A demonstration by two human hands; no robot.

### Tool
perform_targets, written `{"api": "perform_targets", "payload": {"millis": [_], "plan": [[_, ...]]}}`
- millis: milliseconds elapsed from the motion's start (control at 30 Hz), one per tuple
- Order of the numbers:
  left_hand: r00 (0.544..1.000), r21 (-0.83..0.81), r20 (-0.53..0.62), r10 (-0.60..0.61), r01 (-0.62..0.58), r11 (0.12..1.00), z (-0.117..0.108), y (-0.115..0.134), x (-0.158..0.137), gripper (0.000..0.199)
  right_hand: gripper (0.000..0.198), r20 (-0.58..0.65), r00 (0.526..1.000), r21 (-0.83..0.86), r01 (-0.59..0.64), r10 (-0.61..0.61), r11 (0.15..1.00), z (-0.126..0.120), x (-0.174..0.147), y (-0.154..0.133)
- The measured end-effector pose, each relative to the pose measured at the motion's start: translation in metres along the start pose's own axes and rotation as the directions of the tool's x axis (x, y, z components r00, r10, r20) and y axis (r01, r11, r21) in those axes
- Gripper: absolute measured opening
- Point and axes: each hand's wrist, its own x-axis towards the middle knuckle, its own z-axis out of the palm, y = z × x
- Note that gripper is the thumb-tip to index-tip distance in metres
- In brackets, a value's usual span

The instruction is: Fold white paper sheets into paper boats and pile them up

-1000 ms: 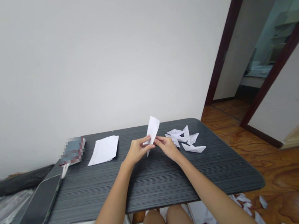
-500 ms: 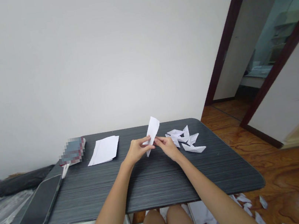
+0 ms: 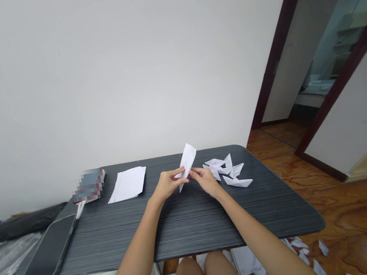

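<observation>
Both hands hold a folded sheet of white paper [image 3: 188, 157] above the middle of the dark, striped table [image 3: 197, 227]. My left hand [image 3: 169, 184] pinches its left side between thumb and fingers. On the right edge, my right hand [image 3: 205, 180] is closed with thumb and fingertips pressed to the paper. The paper slants up and to the right, and a narrow point of it hangs below the left fingers. Just right of my right hand lies a group of folded white paper boats [image 3: 238, 181].
A stack of white paper sheets [image 3: 128, 184] lies at left. Beyond it are a blurred packet [image 3: 89, 186] and a dark phone-like slab [image 3: 47, 254] at the table's left edge. Folded paper pieces [image 3: 299, 244] litter the wooden floor. A doorway [image 3: 300, 69] opens at right.
Almost nothing differs. The folded paper has tilted very slightly in my fingers; both hands keep their place and grip.
</observation>
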Motion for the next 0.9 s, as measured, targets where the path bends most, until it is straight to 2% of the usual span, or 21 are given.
{"api": "perform_targets", "payload": {"millis": [167, 267, 367, 500, 567, 667, 767, 833, 900], "plan": [[1.0, -0.001, 0.014, -0.015, 0.015, 1.0, -0.001, -0.001, 0.001, 0.048, 0.034, 0.006, 1.0, -0.003, -0.002, 0.002, 1.0, 0.001, -0.001, -0.001], [0.999, -0.002, 0.05, -0.013, 0.013, 1.0, -0.001, -0.002, 0.001, 0.046, 0.032, -0.014, 1.0, 0.059, -0.01, 0.011, 0.998, 0.002, 0.0, 0.002], [0.995, -0.022, 0.097, 0.001, 0.001, 1.0, 0.0, -0.001, 0.0, 0.046, 0.032, -0.076, 0.996, 0.086, -0.034, 0.041, 0.996, 0.001, 0.002, 0.008], [0.995, -0.078, 0.1, -0.024, 0.032, 0.996, 0.002, -0.001, -0.001, 0.037, 0.028, -0.189, 0.981, -0.011, -0.052, 0.049, 0.999, -0.003, 0.006, 0.018], [0.996, -0.16, 0.033, -0.085, 0.089, 0.983, -0.001, -0.001, -0.001, 0.033, 0.027, -0.248, 0.968, -0.038, -0.061, 0.049, 0.997, -0.005, 0.007, 0.021], [0.982, -0.418, -0.061, -0.178, 0.137, 0.898, -0.01, 0.0, -0.001, 0.032, 0.028, -0.327, 0.943, -0.018, -0.068, 0.059, 0.998, -0.008, 0.007, 0.02], [0.985, -0.604, -0.009, -0.174, 0.133, 0.786, -0.018, 0.005, -0.002, 0.033, 0.034, -0.298, 0.949, 0.071, -0.083, 0.101, 0.994, -0.008, 0.006, 0.016], [0.99, -0.618, -0.004, -0.139, 0.107, 0.779, -0.019, 0.007, -0.002, 0.032, 0.038, -0.228, 0.965, 0.138, -0.1, 0.13, 0.985, -0.006, 0.005, 0.013], [0.993, -0.581, -0.042, -0.112, 0.066, 0.812, -0.016, 0.007, 0.0, 0.027, 0.038, -0.176, 0.976, 0.17, -0.098, 0.128, 0.981, -0.004, 0.003, 0.013]]}}
